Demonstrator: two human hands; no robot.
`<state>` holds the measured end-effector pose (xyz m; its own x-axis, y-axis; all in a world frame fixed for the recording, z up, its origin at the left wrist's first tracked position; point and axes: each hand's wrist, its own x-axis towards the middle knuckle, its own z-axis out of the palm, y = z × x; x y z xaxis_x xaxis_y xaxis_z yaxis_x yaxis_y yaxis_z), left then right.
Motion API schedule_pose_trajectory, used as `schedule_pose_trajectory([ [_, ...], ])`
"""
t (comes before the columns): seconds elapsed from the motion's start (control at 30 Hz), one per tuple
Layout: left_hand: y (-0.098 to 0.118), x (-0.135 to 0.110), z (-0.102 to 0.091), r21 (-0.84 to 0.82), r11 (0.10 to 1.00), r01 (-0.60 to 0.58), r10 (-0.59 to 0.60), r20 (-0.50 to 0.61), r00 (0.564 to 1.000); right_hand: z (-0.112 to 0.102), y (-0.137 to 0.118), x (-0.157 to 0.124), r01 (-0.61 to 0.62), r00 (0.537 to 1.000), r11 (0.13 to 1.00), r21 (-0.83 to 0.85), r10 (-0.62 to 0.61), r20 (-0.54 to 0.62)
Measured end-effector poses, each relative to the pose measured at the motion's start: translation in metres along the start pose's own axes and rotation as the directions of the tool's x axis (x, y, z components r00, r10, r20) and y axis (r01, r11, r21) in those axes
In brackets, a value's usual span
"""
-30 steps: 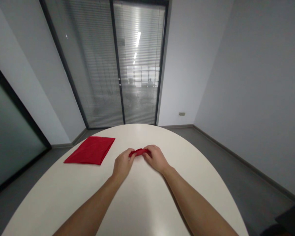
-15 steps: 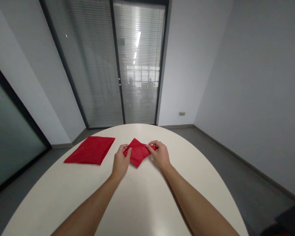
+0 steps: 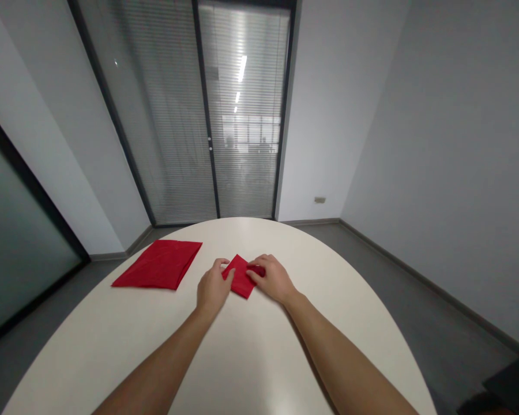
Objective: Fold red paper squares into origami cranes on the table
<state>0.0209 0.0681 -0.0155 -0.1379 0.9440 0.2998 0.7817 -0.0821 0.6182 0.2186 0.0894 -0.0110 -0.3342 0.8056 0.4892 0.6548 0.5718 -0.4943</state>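
Red folded piece (image 3: 241, 283), cloth or paper being hard to tell, sat between two bare hands over the far half of a round white table (image 3: 242, 357), the broadest thing beneath it. Whether its underside touched the tabletop could not be told. Next in size was a larger red piece (image 3: 158, 265), lying flat to the left and well apart, a slanted four-sided shape with layered edges along its right side. The left hand (image 3: 211, 286) and the right hand (image 3: 277, 280) came next, neither spread: each pinched one side of the smaller piece between thumb and fingers, the left at its left corner, the right at its right side. As a whole, that piece showed a small, bright red, roughly diamond-shaped face. One point aimed away from the person, and a blunter one aimed back toward them. Its near edge looked straight and crisp. Smallest of all, a darker, gathered bit showed within the right hand's pinch, its folds too small to read.
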Motion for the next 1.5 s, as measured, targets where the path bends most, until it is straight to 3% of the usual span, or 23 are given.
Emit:
schedule_pose_trajectory([
  [0.1, -0.003, 0.000, 0.003, 0.070, 0.996, -0.059, 0.059, 0.000, 0.998, 0.004, 0.001, -0.001, 0.013, 0.995, 0.998, -0.055, -0.007, 0.101],
  [0.23, -0.005, 0.000, 0.007, 0.106, 0.959, -0.264, 0.267, -0.011, 0.964, 0.004, 0.008, 0.000, -0.019, 0.994, 0.995, -0.101, 0.029, 0.104],
  [0.33, -0.001, -0.003, 0.008, 0.049, 0.902, -0.429, 0.422, 0.106, 0.900, 0.002, 0.010, 0.000, -0.057, 0.995, 0.991, -0.125, 0.067, 0.076],
  [0.4, 0.003, -0.006, 0.008, 0.035, 0.882, -0.469, 0.458, 0.169, 0.873, 0.000, 0.009, 0.001, -0.087, 0.994, 0.984, -0.153, 0.095, 0.045],
  [0.5, 0.005, -0.009, 0.008, 0.058, 0.888, -0.457, 0.440, 0.188, 0.878, -0.001, 0.006, 0.001, -0.098, 0.994, 0.980, -0.174, 0.106, 0.034],
  [0.9, 0.002, -0.008, 0.009, 0.045, 0.932, -0.359, 0.347, 0.173, 0.922, 0.000, 0.003, -0.005, 0.059, 0.987, 0.992, -0.109, -0.041, 0.158],
  [1.5, 0.006, -0.008, 0.002, 0.023, 0.937, -0.349, 0.340, 0.180, 0.923, -0.002, -0.001, 0.001, 0.029, 0.991, 0.993, -0.113, -0.015, 0.130],
])
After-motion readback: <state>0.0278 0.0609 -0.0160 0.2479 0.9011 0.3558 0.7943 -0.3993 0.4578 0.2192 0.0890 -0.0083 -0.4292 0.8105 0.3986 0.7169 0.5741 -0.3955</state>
